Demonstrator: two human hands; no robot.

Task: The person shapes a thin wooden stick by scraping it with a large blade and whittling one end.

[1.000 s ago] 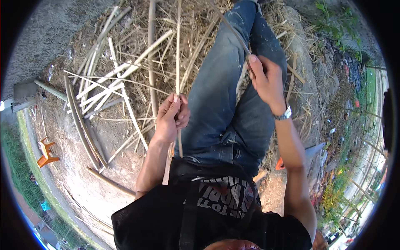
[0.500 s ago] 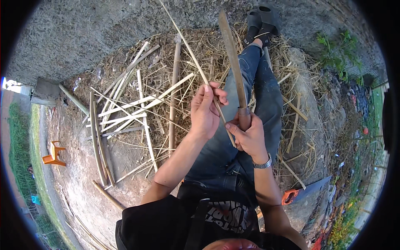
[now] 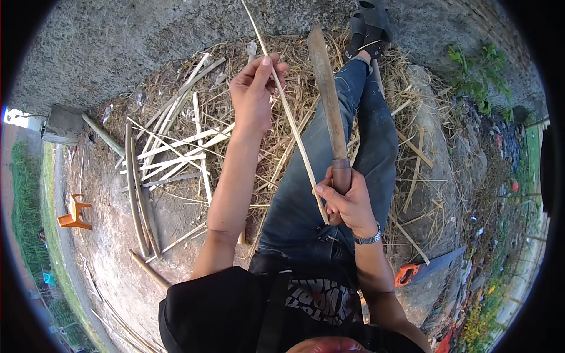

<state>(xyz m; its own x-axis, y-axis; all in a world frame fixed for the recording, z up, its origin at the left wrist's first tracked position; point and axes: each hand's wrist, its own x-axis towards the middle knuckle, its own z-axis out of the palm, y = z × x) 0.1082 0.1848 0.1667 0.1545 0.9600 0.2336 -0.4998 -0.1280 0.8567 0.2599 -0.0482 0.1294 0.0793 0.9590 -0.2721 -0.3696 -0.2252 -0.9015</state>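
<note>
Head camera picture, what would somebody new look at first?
Probably the big knife in the middle, pointing up the picture, held in the right hand's grip. Next might be the long thin strip slanting past the left hand's grip and down to the right one. Over at lower right, an orange-handled saw stands out too.

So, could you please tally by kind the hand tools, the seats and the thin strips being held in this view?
Long-bladed knife: 1
Handsaw: 1
Orange seat: 1
Held pale strip: 1
Total: 4
</note>
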